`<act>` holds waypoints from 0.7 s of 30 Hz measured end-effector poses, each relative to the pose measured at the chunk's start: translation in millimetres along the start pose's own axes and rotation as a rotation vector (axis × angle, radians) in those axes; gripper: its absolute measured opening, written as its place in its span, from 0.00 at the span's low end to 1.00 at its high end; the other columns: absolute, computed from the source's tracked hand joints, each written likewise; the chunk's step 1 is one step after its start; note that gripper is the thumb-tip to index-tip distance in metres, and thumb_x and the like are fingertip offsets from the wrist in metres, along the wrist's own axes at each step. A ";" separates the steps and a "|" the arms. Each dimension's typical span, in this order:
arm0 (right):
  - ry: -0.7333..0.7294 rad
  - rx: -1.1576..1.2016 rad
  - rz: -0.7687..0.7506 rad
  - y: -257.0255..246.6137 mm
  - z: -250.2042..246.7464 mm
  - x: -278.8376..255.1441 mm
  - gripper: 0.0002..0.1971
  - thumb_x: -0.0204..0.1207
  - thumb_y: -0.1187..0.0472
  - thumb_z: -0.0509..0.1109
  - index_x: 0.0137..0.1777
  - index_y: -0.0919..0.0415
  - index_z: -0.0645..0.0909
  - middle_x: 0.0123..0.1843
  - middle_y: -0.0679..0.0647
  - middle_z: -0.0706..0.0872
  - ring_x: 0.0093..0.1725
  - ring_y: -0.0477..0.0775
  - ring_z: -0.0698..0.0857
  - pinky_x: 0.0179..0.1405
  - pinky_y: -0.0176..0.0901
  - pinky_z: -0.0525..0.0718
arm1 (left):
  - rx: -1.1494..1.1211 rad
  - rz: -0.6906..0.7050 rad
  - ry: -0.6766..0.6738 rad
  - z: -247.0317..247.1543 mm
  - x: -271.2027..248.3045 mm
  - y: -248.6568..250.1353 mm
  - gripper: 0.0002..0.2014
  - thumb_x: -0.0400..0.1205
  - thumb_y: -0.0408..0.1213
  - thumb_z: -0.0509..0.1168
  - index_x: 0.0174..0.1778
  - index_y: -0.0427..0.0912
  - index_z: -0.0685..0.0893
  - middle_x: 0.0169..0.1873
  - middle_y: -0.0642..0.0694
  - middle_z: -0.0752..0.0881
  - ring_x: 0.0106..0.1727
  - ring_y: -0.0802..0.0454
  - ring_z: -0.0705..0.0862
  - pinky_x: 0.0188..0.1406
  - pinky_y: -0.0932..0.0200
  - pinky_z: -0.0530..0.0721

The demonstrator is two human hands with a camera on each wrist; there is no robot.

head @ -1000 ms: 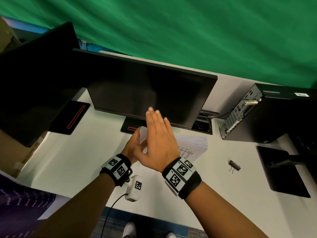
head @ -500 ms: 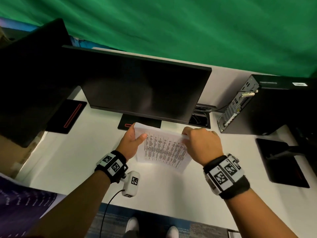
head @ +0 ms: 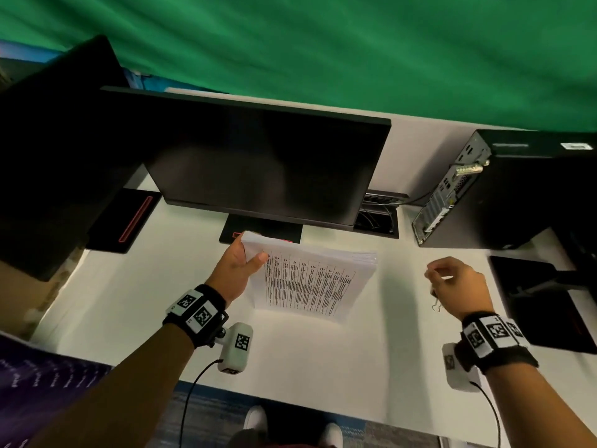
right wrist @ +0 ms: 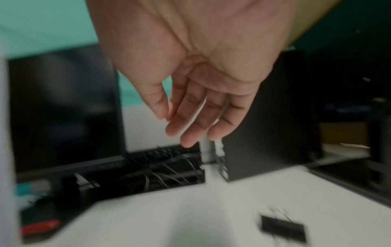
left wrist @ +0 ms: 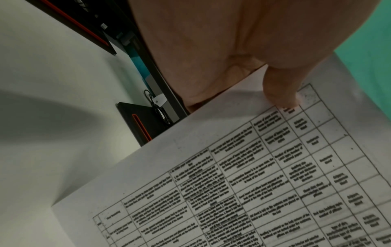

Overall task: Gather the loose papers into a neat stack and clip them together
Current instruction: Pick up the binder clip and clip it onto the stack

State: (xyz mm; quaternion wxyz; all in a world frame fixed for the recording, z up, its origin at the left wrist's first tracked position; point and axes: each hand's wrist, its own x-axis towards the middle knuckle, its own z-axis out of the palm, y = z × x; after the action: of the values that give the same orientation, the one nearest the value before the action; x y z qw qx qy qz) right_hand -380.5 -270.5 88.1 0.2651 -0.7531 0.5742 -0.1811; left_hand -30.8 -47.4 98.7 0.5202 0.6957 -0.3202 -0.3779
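The left hand (head: 237, 265) has its grip closed on the stack of papers (head: 310, 282), thumb on top at the far left corner, tilting it up off the white desk (head: 145, 286). The right hand (head: 458, 286) hangs released, fingers loose, above the black binder clip (right wrist: 282, 228) lying on the desk. A dark monitor (head: 265, 163) stands just behind the papers, a computer tower (head: 517, 189) to the right.

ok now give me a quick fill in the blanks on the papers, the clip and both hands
1. The left hand grips the ___ by one corner, thumb on top.
2. The binder clip lies on the ___, below the right hand.
3. The right hand holds ___.
4. The backdrop behind the monitor is ___.

Missing words: papers; desk; nothing; green
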 end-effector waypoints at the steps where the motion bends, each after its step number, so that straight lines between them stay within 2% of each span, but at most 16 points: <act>1: 0.007 -0.039 0.051 17.6 8.5 8.2 0.06 0.77 0.62 0.72 0.52 0.53 0.86 0.50 0.57 0.93 0.44 0.60 0.91 0.56 0.53 0.87 | -0.002 0.001 0.004 -0.9 0.4 -0.8 0.12 0.86 0.32 0.61 0.66 0.40 0.77 0.58 0.39 0.87 0.61 0.42 0.86 0.63 0.40 0.85; 2: 0.001 -0.102 0.090 34.0 17.5 15.5 0.12 0.77 0.63 0.71 0.60 0.56 0.84 0.59 0.61 0.90 0.52 0.65 0.89 0.61 0.54 0.85 | -0.006 0.000 0.005 -1.6 0.9 -1.6 0.13 0.86 0.32 0.61 0.66 0.40 0.77 0.58 0.39 0.87 0.61 0.41 0.85 0.63 0.40 0.84; 4: -0.095 -0.234 0.164 59.3 33.1 24.0 0.23 0.77 0.64 0.70 0.73 0.55 0.77 0.77 0.65 0.74 0.68 0.70 0.80 0.70 0.59 0.79 | -0.018 0.001 -0.013 -1.1 0.7 -2.3 0.13 0.85 0.32 0.61 0.66 0.40 0.77 0.58 0.39 0.87 0.62 0.41 0.85 0.64 0.40 0.83; 6: -0.249 -0.391 0.205 79.9 48.7 28.4 0.28 0.77 0.62 0.69 0.78 0.50 0.71 0.86 0.60 0.59 0.78 0.70 0.71 0.75 0.62 0.75 | -0.016 0.003 -0.015 -0.9 0.4 -0.9 0.12 0.85 0.31 0.60 0.65 0.38 0.77 0.56 0.38 0.88 0.61 0.41 0.86 0.63 0.42 0.84; 7: -0.319 -0.450 0.222 89.7 55.8 29.0 0.30 0.77 0.61 0.69 0.79 0.52 0.69 0.87 0.59 0.57 0.79 0.69 0.69 0.77 0.62 0.74 | -0.012 0.006 -0.011 -0.8 -0.3 0.4 0.12 0.85 0.30 0.60 0.64 0.37 0.77 0.55 0.38 0.88 0.60 0.41 0.86 0.62 0.43 0.84; 9: -0.390 -0.472 0.259 104.6 67.3 25.6 0.33 0.77 0.63 0.68 0.83 0.57 0.65 0.87 0.59 0.58 0.78 0.68 0.72 0.78 0.57 0.73 | -0.012 0.019 -0.015 -0.3 -0.5 2.4 0.12 0.85 0.29 0.60 0.64 0.35 0.77 0.55 0.37 0.88 0.60 0.41 0.86 0.60 0.46 0.85; 11: -0.359 -0.458 0.250 109.9 76.0 17.6 0.34 0.77 0.69 0.66 0.84 0.60 0.64 0.86 0.58 0.59 0.76 0.67 0.76 0.77 0.51 0.73 | -0.009 0.025 -0.022 -0.8 -1.4 2.8 0.12 0.85 0.30 0.61 0.64 0.35 0.77 0.55 0.37 0.88 0.60 0.41 0.86 0.59 0.48 0.85; 13: -0.298 -0.429 0.182 106.7 84.2 8.6 0.33 0.77 0.72 0.65 0.83 0.62 0.67 0.84 0.58 0.63 0.72 0.66 0.79 0.74 0.50 0.76 | -0.010 0.021 -0.024 -2.0 -3.0 2.8 0.12 0.85 0.31 0.61 0.64 0.36 0.78 0.56 0.37 0.87 0.60 0.42 0.86 0.60 0.46 0.85; 15: -0.246 -0.359 0.104 93.1 91.2 -2.1 0.28 0.76 0.69 0.70 0.77 0.65 0.74 0.78 0.62 0.71 0.65 0.67 0.83 0.69 0.51 0.80 | 0.006 0.016 -0.031 -2.4 -4.6 3.6 0.12 0.85 0.32 0.61 0.64 0.36 0.78 0.55 0.38 0.88 0.59 0.43 0.87 0.60 0.47 0.86; 17: -0.133 -0.209 0.052 70.1 93.8 -10.4 0.19 0.76 0.66 0.74 0.66 0.71 0.81 0.69 0.67 0.78 0.60 0.69 0.84 0.64 0.50 0.80 | 0.023 0.014 -0.037 -1.9 -5.5 7.0 0.12 0.86 0.32 0.60 0.65 0.34 0.77 0.54 0.39 0.88 0.58 0.44 0.87 0.59 0.50 0.87; 19: 0.010 -0.033 0.029 36.4 89.0 -15.5 0.13 0.77 0.66 0.73 0.58 0.73 0.81 0.64 0.70 0.78 0.55 0.69 0.84 0.59 0.45 0.77 | 0.003 0.010 -0.050 -2.0 -5.8 7.6 0.13 0.86 0.32 0.61 0.65 0.34 0.77 0.55 0.38 0.87 0.59 0.44 0.87 0.59 0.51 0.87; 21: 0.105 0.123 -0.015 -5.0 75.6 -19.6 0.11 0.81 0.64 0.70 0.59 0.71 0.80 0.67 0.69 0.73 0.45 0.61 0.84 0.57 0.43 0.78 | -0.034 0.009 -0.064 -2.1 -7.9 8.7 0.15 0.85 0.35 0.62 0.66 0.35 0.77 0.57 0.37 0.87 0.61 0.43 0.86 0.62 0.47 0.85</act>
State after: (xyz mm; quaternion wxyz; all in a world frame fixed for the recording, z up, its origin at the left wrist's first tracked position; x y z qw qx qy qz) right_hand -338.5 -236.2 31.8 0.2791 -0.7293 0.5693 -0.2571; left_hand -33.5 -41.9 109.0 0.5229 0.6730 -0.3333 -0.4031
